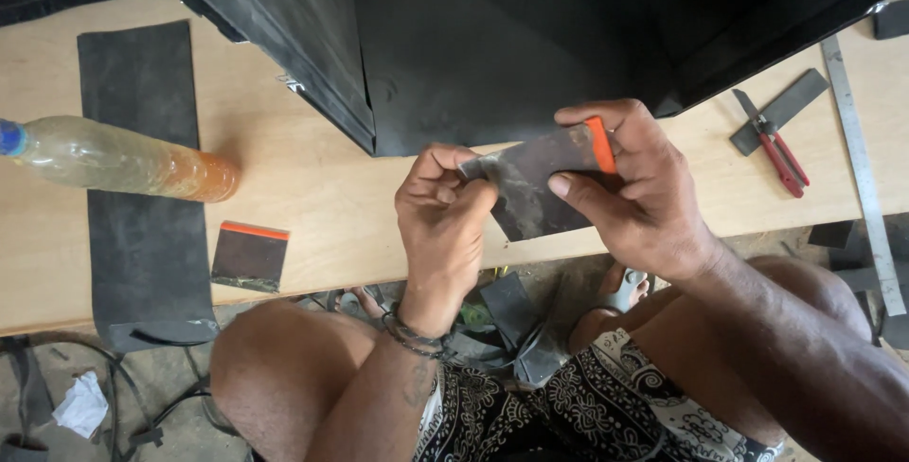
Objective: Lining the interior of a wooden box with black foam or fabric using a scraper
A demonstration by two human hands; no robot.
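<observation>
A dark rubber patch (535, 187) with an orange edge strip is held over the front edge of the wooden board (312, 168). My left hand (443, 216) pinches its left corner between thumb and fingers. My right hand (630, 187) grips its right end, thumb on the face and fingers over the orange strip. A second, similar patch with an orange edge (249, 256) lies flat on the board to the left, apart from both hands.
A long dark rubber strip (142, 187) lies on the board at left with a plastic bottle (114, 157) across it. A large black sheet (492, 36) covers the back. Red-handled scissors (776, 145) and a metal ruler (860, 168) lie at right. Rubber scraps lie on the floor.
</observation>
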